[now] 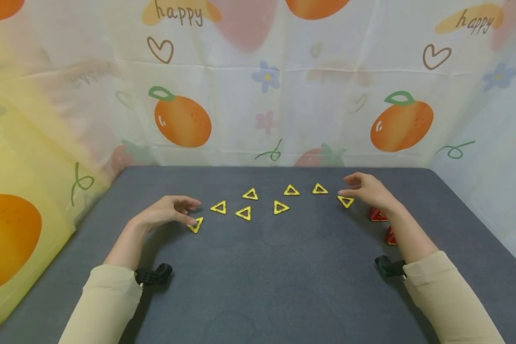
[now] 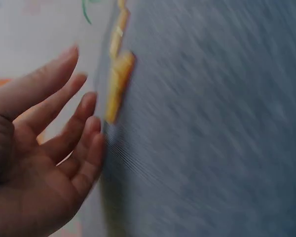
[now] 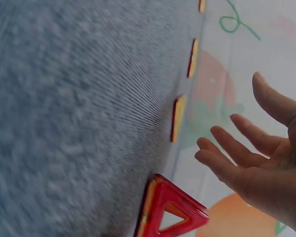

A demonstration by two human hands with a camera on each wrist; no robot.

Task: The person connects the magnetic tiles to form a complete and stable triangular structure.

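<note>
My left hand (image 1: pixel 165 210) is over the leftmost yellow triangular tile (image 1: pixel 199 224), partly covering it from the head camera. In the left wrist view its fingers are relaxed and spread from the thumb, holding nothing, beside a blurred yellow tile (image 2: pixel 119 86). At the far right of the yellow tiles, my right hand (image 1: pixel 370 190) hovers by another yellow triangular tile (image 1: pixel 347 206). The right wrist view shows that hand's thumb and fingers apart, with nothing between them. Red triangular tiles (image 1: pixel 377 216) lie beneath the right wrist and forearm, partly hidden; one red tile (image 3: pixel 163 197) appears closely there.
Between the hands, several more hollow yellow triangles (image 1: pixel 244 217) lie scattered in a loose arc across the dark grey table (image 1: pixel 275 286). A printed curtain (image 1: pixel 241 110) hangs along the table's back edge and sides. Each wrist wears a black strap (image 1: pixel 154 275).
</note>
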